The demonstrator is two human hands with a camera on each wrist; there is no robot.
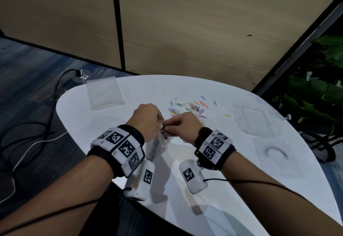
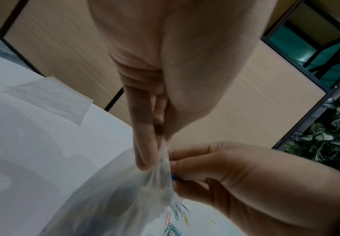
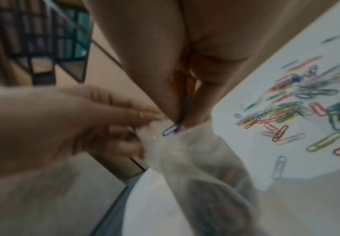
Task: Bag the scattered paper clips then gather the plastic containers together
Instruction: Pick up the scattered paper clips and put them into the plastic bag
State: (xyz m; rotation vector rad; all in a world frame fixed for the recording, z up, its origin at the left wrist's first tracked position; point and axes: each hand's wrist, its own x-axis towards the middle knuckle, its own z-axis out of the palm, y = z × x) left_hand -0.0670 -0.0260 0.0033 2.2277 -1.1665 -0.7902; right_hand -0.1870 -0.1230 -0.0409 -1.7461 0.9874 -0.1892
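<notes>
Seen from above a white desk [image 1: 130, 94]: left hand [image 1: 146, 122] pinching the rim of a thin clear bag [image 3: 195, 159], likely to keep its mouth open; right hand [image 1: 182, 124] pinching a blue paper clip [image 3: 171, 129] at that mouth. Bag's contents blurred. Scattered paper clips [image 1: 193, 106] just beyond; clear plastic containers [image 1: 258, 122] off right.

- The bag [image 3: 195, 159] I pinch in my left hand [image 1: 146, 122] is thin, cloudy, crinkled plastic.
- The blue paper clip [image 3: 172, 129] in my right hand [image 1: 182, 126] is coated wire, smooth.
- The paper clips [image 1: 193, 106], centre of the head view, have glossy coloured coatings.
- The table [image 1: 213, 189] is smooth, white, faintly glossy.
- The containers [image 1: 258, 122] at right are clear plastic.
- The wall panels [image 1: 185, 22], upper frame, look like matt wood grain.
</notes>
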